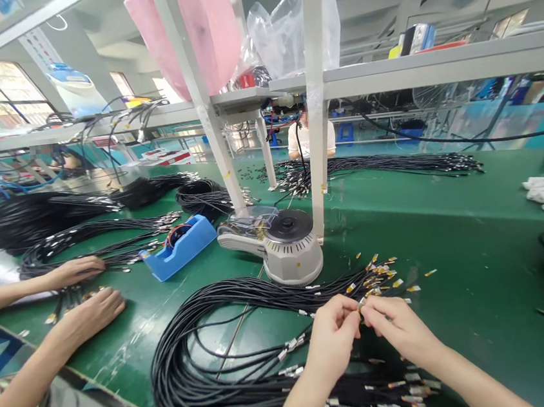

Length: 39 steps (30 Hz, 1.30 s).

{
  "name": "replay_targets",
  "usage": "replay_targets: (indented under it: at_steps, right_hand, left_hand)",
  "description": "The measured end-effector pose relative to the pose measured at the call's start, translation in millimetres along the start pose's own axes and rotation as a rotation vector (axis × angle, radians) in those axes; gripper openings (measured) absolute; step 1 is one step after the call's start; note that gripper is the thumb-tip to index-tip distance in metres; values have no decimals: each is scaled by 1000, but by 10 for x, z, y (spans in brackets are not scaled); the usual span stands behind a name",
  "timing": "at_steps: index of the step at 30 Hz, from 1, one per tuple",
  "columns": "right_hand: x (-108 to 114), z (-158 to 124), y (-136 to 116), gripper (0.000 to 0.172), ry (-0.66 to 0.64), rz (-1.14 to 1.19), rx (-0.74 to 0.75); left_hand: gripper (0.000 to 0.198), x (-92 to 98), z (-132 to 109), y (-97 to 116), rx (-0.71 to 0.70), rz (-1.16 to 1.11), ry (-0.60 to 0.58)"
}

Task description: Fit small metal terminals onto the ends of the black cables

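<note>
Your left hand point(332, 339) and right hand point(395, 323) both pinch one cable end point(360, 309) just above the black cable bundle point(230, 363) – let either grip slacken and that taped tip could drop among the look-alike ends point(379, 276) – easy to lose.
</note>
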State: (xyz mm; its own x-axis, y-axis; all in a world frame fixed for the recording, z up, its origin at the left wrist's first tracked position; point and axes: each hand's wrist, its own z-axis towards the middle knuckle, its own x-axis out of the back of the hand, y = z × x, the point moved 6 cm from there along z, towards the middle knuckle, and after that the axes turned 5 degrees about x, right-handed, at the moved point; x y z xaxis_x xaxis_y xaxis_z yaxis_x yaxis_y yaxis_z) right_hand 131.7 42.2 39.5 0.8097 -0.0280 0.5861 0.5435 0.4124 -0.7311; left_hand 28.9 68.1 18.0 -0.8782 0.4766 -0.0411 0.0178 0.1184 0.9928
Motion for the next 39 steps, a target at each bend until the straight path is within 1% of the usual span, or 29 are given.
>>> replay_targets:
  at_steps: [5, 7, 9, 11, 13, 16, 18, 22, 24, 26, 29, 34, 39]
  right_hand:
    - [0, 10, -13, 39, -8, 17, -5]
    - [-3, 21, -39, 39, -15, 20, 3]
    - [-10, 30, -60, 38, -23, 23, 12]
    - [-24, 36, -54, 35, -41, 26, 11]
    - [-29, 38, -8, 31, -49, 14, -12]
    - [14, 35, 92, 29, -11, -9, -87]
    - [49, 32, 122, 29, 23, 43, -140]
    - [68, 68, 35, 23, 82, 277, -159]
    - [46, 104, -3, 26, 101, 363, -157]
    - [7, 134, 0, 28, 96, 401, -164]
    - [-36, 152, 46, 22, 87, 385, -161]
    - [-46, 130, 86, 19, 109, 326, -135]
    - [-52, 131, 14, 21, 116, 292, -98]
  left_hand:
    - [11, -13, -16, -52, 58, -11, -21]
    - [10, -10, -26, -25, 11, -20, -5]
    - [16, 3, -34, 18, -50, -44, 19]
    - [21, 23, -35, 34, -53, -108, 36]
    - [26, 59, -30, 29, -17, -219, 61]
    - [28, 131, -25, 24, 25, -381, 122]
    - [28, 153, -20, 25, 31, -428, 137]
    - [26, 141, -4, 22, -10, -390, 135]
    - [25, 142, 1, 6, -16, -360, 149]
    - [22, 152, 3, -8, -8, -340, 161]
    - [21, 177, 5, -11, 5, -332, 173]
    - [21, 176, 0, -7, 20, -387, 153]
    - [21, 87, -12, -29, 49, -500, 34]
